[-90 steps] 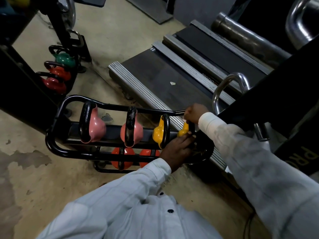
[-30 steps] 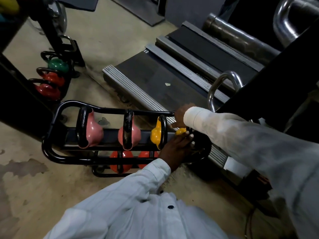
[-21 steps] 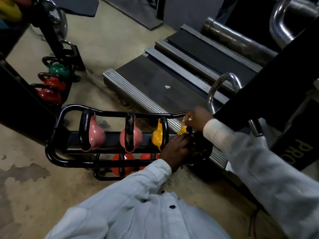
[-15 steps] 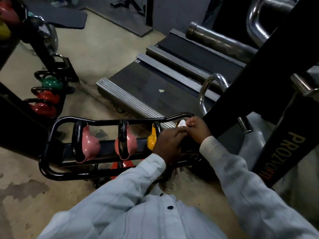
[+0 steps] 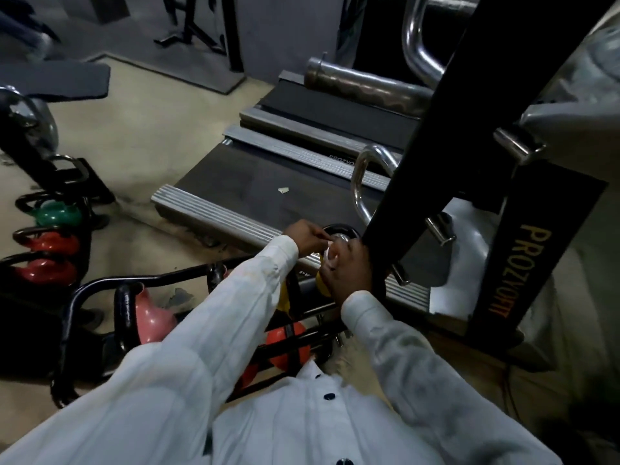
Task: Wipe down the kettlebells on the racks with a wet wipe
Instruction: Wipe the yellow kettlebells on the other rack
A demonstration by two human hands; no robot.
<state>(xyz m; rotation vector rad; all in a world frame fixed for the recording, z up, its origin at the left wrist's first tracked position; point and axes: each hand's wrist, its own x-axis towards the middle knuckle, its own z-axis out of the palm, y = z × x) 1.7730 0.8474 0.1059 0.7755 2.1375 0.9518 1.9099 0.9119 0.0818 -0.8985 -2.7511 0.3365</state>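
A small yellow kettlebell [image 5: 321,286] sits at the right end of the black tubular rack [image 5: 75,298]. My right hand [image 5: 350,267] grips it, with a white wet wipe [image 5: 330,255] under the fingers. My left hand [image 5: 306,237] pinches the wipe's upper edge just left of the right hand. Behind my left sleeve a second yellow kettlebell [image 5: 283,301] shows only partly. A pink kettlebell [image 5: 152,317] stands on the rack's left side. Orange kettlebells [image 5: 289,344] sit on the lower tier.
A second rack at the far left holds a green kettlebell [image 5: 57,214] and two red ones [image 5: 50,243]. A treadmill deck [image 5: 268,182] lies just beyond the rack. A black machine upright [image 5: 523,263] with chrome tubes crowds the right side, touching my right hand.
The view swung right and closer. My left hand left the kettlebell's near side and rose to the wipe. My right hand closed round the small yellow kettlebell.
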